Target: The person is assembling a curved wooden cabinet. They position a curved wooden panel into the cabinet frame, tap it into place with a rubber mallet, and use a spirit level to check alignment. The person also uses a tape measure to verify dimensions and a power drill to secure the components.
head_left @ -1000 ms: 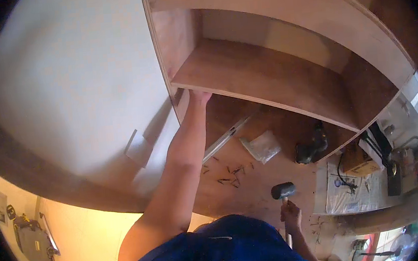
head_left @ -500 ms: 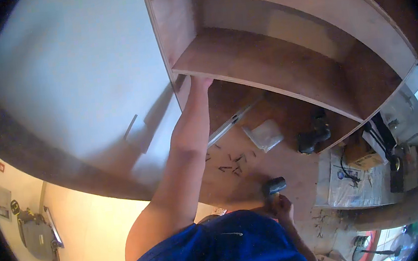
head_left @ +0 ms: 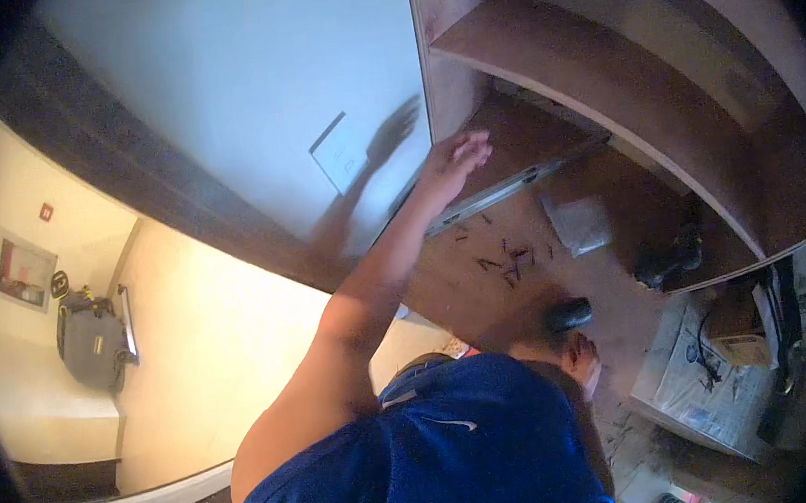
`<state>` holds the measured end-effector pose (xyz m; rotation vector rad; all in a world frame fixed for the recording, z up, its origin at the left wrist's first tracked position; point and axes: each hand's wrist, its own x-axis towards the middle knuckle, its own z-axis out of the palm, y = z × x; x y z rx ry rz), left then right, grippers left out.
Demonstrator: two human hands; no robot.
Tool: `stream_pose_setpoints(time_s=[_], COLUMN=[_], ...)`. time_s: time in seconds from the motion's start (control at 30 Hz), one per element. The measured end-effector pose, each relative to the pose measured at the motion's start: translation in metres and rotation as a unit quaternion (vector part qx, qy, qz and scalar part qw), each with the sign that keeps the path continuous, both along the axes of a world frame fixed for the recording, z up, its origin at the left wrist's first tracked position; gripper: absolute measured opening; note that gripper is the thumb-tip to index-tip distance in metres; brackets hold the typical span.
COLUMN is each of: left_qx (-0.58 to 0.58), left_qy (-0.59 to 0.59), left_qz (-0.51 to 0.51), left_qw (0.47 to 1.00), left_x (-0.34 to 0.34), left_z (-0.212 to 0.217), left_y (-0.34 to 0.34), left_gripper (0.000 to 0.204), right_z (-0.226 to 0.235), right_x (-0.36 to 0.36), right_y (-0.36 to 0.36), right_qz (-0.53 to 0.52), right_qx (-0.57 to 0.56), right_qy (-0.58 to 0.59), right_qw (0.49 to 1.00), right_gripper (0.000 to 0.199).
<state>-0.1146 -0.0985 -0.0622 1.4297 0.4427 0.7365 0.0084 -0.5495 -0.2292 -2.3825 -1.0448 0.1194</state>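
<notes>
My left hand (head_left: 456, 163) hangs in the air by the front edge of the wooden cabinet's side panel (head_left: 455, 74), below the shelf (head_left: 588, 68). Its fingers are loosely bent and a little apart, with nothing in them. Close to my body, my right hand (head_left: 580, 362) is closed round the handle of a mallet. The dark, blocky mallet head (head_left: 567, 315) points away from me; my fingers hide most of the handle.
Several screws (head_left: 511, 263) lie scattered on the floor beside a spirit level (head_left: 494, 191) and a clear plastic bag (head_left: 577, 221). A dark power tool (head_left: 672, 257) stands under the cabinet's right end. A white panel (head_left: 245, 83) rises at left; a cardboard box (head_left: 736, 328) is at right.
My left hand has come off the shelf's underside and is now free in the air. The view has swung left, while my right hand still grips the mallet.
</notes>
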Motion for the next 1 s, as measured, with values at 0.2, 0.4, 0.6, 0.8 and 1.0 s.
stream_pose_setpoints(time_s=[0.2, 0.4, 0.6, 0.8, 1.0], left_qx=[0.396, 0.601, 0.513, 0.532, 0.527], left_qy=[0.018, 0.098, 0.008, -0.024, -0.074], left_qz=[0.244, 0.574, 0.555, 0.523, 0.503], left_qw=[0.885, 0.548, 0.654, 0.666, 0.681], left_x=[-0.217, -0.289, -0.286, -0.281, -0.285], left_z=[0.082, 0.162, 0.139, 0.143, 0.141], left_y=[-0.082, -0.051, -0.017, -0.019, -0.016], left_gripper=[0.026, 0.084, 0.111, 0.113, 0.108], right_z=[0.011, 0.153, 0.217, 0.220, 0.206], right_x=[0.006, -0.090, -0.202, -0.229, -0.228], right_y=[0.024, 0.197, 0.345, 0.370, 0.376], right_qz=[0.024, 0.276, 0.351, 0.325, 0.285], right_qx=[0.036, 0.185, 0.204, 0.216, 0.277], right_qy=[-0.166, 0.118, 0.193, 0.153, 0.237], right_qw=[0.985, 0.936, 0.893, 0.908, 0.887], right_gripper=[0.052, 0.085, 0.109, 0.109, 0.106])
